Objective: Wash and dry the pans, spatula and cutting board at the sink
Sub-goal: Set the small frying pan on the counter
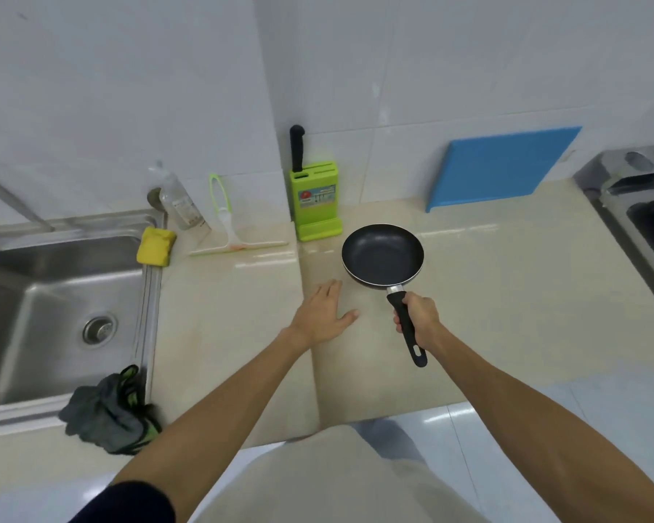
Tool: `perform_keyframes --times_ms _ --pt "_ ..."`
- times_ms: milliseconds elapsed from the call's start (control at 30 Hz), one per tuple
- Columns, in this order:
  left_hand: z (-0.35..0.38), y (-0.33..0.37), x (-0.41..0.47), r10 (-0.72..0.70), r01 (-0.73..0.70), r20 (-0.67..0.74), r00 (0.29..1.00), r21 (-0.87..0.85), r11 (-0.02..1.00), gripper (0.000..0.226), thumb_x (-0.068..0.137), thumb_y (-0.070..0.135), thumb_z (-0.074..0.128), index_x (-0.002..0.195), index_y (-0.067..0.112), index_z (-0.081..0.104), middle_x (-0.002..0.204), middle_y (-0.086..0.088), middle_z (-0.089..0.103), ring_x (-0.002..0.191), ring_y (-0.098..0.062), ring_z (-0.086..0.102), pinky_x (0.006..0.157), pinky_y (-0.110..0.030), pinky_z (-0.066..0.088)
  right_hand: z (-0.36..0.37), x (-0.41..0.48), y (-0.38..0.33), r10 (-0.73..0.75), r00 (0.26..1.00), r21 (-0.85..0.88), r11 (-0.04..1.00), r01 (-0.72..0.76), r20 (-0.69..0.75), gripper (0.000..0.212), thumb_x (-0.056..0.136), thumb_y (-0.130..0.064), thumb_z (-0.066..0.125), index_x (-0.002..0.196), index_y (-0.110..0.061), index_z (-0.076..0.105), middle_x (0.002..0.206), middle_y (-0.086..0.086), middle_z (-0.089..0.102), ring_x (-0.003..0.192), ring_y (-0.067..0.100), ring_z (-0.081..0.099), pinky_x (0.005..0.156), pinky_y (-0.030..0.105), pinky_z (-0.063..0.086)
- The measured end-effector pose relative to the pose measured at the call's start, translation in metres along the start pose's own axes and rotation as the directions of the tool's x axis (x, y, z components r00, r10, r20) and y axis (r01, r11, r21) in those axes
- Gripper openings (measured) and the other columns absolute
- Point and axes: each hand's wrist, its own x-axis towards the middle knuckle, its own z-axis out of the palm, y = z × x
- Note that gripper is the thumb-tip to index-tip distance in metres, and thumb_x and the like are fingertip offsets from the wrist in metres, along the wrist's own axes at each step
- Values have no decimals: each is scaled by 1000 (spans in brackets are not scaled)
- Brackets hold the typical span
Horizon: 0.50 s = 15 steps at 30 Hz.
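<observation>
A small black frying pan (382, 256) is over the beige counter, right of centre. My right hand (418, 315) grips its black handle. My left hand (323, 315) lies flat on the counter with straight fingers, just left of the pan. A blue cutting board (501, 168) leans against the white tiled wall at the back right. The steel sink (53, 296) is at the left, with a yellow sponge (155, 246) on its right rim. I cannot make out a spatula.
A green knife block (316, 200) with one black-handled knife stands at the wall. A squeegee (231, 235) and a clear bottle (178, 200) lie near the sink. A grey-green cloth (106, 413) sits at the sink's front corner. A stove (642, 217) is at the right edge.
</observation>
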Motion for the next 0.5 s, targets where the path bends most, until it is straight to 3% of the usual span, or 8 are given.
perform_keyframes --times_ms 100,233,500 --pt "9 9 30 -39 34 88 995 57 998 88 97 60 45 158 6 11 166 -9 9 153 -27 8 123 -37 9 -7 19 -5 47 998 -14 999 -46 38 20 86 -12 53 90 4 64 69 18 57 51 26 52 46 30 42" --pt "22 17 56 -54 24 154 987 190 981 92 95 67 37 158 6 8 167 -10 6 153 -29 6 123 -44 13 -15 34 -11 66 995 0 998 -67 75 18 89 -11 51 87 3 62 71 18 56 52 25 51 48 30 40" --pt "57 41 78 -105 78 182 978 150 986 96 94 71 34 159 11 -1 168 -7 -2 154 -28 1 123 -46 12 -24 66 -13 106 987 21 994 -109 124 21 88 -15 53 83 2 64 68 17 57 52 25 52 47 31 42"
